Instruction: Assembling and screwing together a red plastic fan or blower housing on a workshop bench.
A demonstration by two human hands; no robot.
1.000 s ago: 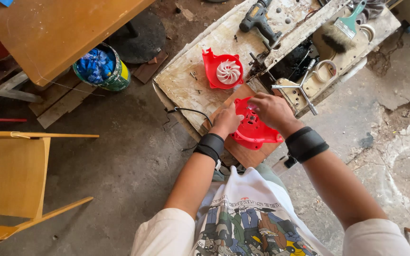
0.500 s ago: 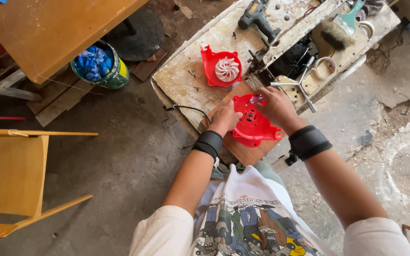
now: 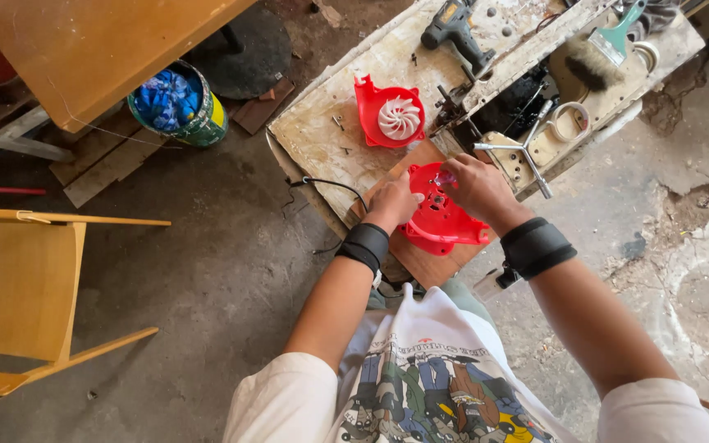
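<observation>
1. I am looking straight down at a worn, paint-spotted counter (image 3: 330,131) set on a grey concrete floor (image 3: 207,271) that is cracked and broken up on my right.
2. On the counter lie a dark cordless drill (image 3: 455,29), a brush with a teal handle (image 3: 596,53), a metal cross-shaped wrench (image 3: 527,152) and a roll of pale tape (image 3: 566,121); a black cable (image 3: 330,187) loops over the near edge.
3. A red housing with a white impeller (image 3: 390,116) sits flat on the counter, just beyond my hands.
4. The red fan cover (image 3: 441,215) I am working on rests on a wooden board (image 3: 432,262) at the near edge of the counter, right in front of me.
5. My left hand (image 3: 395,201) is curled against the left rim of the red fan cover, steadying it.
6. My right hand (image 3: 478,187) is over the top of the cover with the fingertips pinched together near a small pale bit; it may be a screw or a cap, but it is too small for me to tell.
7. Both wrists carry black bands.
8. To my left stand a yellow wooden chair (image 3: 22,295), an orange-brown tabletop (image 3: 92,49) and a green and yellow bucket (image 3: 203,123) holding blue stuff, all well apart from the counter.
9. The board overhangs the counter edge towards my lap; the floor between the chair and my knees is open.
</observation>
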